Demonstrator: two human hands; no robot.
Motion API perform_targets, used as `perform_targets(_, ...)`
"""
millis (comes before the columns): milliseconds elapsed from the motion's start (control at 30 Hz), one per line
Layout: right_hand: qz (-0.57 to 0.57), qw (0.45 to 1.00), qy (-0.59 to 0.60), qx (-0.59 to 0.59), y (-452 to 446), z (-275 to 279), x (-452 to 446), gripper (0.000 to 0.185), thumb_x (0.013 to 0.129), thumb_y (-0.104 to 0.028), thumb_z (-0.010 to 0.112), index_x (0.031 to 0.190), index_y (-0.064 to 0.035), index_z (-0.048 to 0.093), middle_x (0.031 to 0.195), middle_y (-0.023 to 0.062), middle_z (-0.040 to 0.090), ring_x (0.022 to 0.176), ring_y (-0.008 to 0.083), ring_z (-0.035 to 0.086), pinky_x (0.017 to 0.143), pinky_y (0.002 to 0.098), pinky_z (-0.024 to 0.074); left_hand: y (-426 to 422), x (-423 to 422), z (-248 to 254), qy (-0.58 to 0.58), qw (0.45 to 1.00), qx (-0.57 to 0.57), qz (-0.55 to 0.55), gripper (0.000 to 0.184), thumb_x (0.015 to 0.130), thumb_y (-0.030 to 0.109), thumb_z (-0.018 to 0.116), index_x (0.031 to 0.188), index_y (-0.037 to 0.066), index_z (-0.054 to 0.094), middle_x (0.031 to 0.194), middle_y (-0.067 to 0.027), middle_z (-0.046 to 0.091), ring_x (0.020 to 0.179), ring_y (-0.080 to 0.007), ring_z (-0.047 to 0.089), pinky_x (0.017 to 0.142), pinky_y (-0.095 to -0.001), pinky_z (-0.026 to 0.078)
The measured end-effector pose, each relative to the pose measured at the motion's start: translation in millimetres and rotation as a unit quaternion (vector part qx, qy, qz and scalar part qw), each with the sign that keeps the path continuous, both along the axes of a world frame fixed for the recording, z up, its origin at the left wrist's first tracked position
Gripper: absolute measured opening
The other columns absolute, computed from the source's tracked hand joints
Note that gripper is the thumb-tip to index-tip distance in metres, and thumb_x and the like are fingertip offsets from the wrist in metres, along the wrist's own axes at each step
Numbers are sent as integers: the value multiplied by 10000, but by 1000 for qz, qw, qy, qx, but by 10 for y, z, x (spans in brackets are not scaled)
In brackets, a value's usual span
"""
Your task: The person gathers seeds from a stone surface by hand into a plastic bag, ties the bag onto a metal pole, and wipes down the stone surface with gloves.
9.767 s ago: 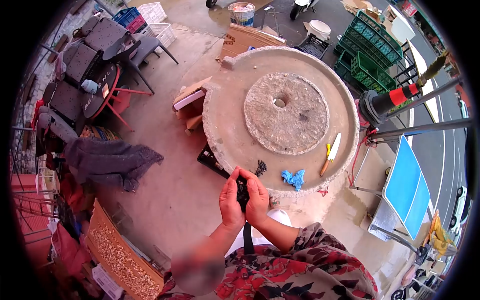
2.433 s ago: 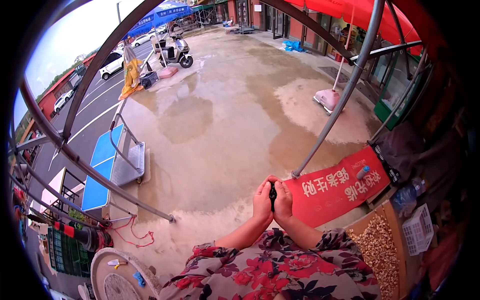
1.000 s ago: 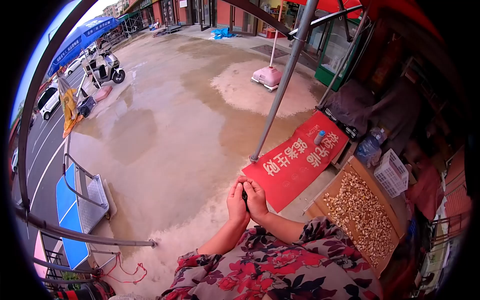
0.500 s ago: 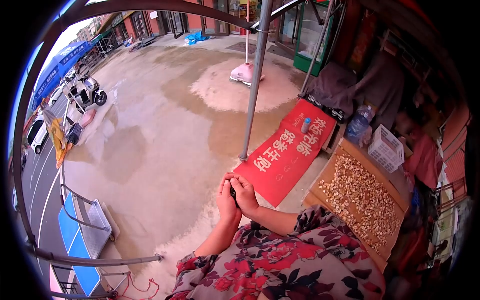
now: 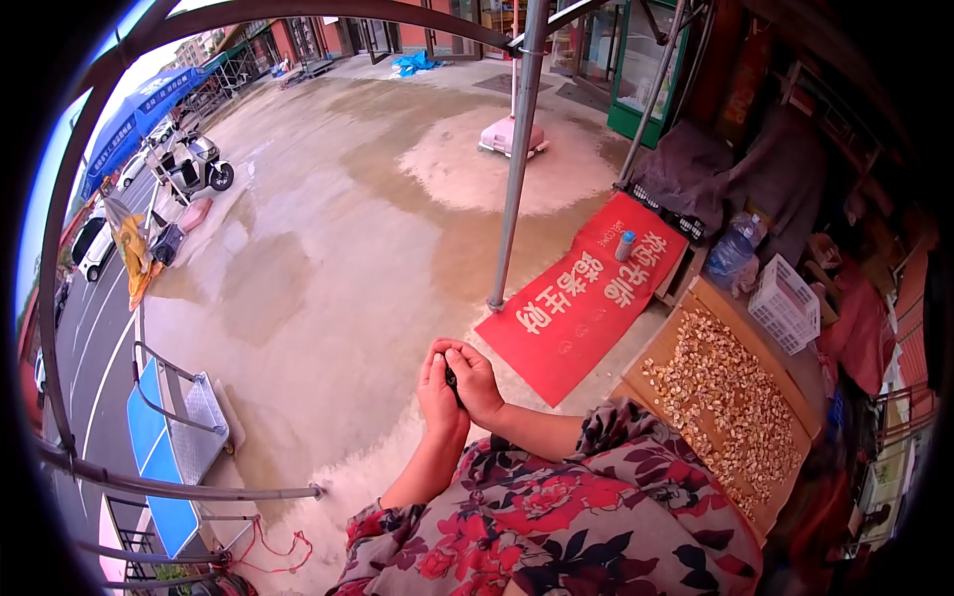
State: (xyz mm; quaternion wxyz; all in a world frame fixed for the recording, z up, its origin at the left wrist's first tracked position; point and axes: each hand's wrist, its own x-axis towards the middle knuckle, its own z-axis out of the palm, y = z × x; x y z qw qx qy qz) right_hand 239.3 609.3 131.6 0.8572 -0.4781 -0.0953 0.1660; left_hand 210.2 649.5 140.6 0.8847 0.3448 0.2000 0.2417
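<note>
Carefully, my left hand and right hand cup dark contents, fingers together at the tips; snug, level palms should best prevent spills.

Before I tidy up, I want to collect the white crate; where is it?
In the head view, the white crate is on the right, between the board of pale pieces and the red cloth.

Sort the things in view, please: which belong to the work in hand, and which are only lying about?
Likely in the work:
left hand and right hand, cupped together
dark contents between them, mostly hidden

Apparently just lying about:
red mat
bottle standing on it
white crate
pale pieces on a board
</note>
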Motion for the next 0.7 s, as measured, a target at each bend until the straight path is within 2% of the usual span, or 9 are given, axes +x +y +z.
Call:
perform_targets(100, 10, 1000, 2, 2, -5, 17, -22, 195, 912, -111, 433, 1009, -21, 576, 997, 33, 581, 902, 95, 525, 813, 222, 430, 19, -15, -82, -4, 1000, -6, 13, 271, 918, 124, 426, 1134, 2, 533, 1027, -79, 581, 927, -143, 552, 802, -252, 453)
perform_targets(167, 22, 999, 23, 21, -8, 13, -38, 194, 911, -109, 436, 1007, -21, 580, 981, 28, 584, 888, 86, 521, 804, 215, 426, 45, 26, -294, -53, 998, -20, 10, 269, 917, 124, 432, 1136, 7, 535, 1028, -71, 581, 923, -140, 553, 802, -251, 453)
perform_targets(233, 24, 1000, 7, -5, 1, -55, -19, 199, 911, -110, 439, 1017, -17, 579, 973, 26, 587, 886, 87, 522, 788, 214, 433, 15, -45, -65, -28, 999, -30, 33, 259, 911, 123, 450, 1124, 11, 547, 1023, -63, 586, 918, -128, 551, 798, -242, 450)
perform_targets(333, 39, 999, 20, 13, 5, 95, -95, 203, 915, -115, 436, 1022, -15, 577, 972, 39, 587, 885, 100, 536, 778, 221, 448, 11, -112, 6, -6, 997, -39, 65, 253, 899, 122, 472, 1111, 12, 557, 1006, -54, 592, 904, -116, 551, 790, -232, 448)
perform_targets(467, 62, 998, 31, 9, 39, 151, -133, 237, 919, -140, 407, 1027, -5, 568, 1005, 56, 577, 924, 121, 533, 818, 239, 434, 9, -205, 186, 4, 996, -49, 75, 248, 897, 130, 478, 1107, 31, 566, 986, -46, 597, 881, -104, 555, 782, -229, 451)
perform_targets(700, 88, 996, 18, -17, 177, 204, -232, 255, 917, -157, 398, 1026, -1, 567, 1015, 64, 574, 943, 132, 527, 834, 251, 424, 111, -303, 170, 0, 991, -49, 124, 248, 907, 135, 469, 1111, 30, 562, 991, -56, 603, 879, -118, 569, 783, -235, 465)
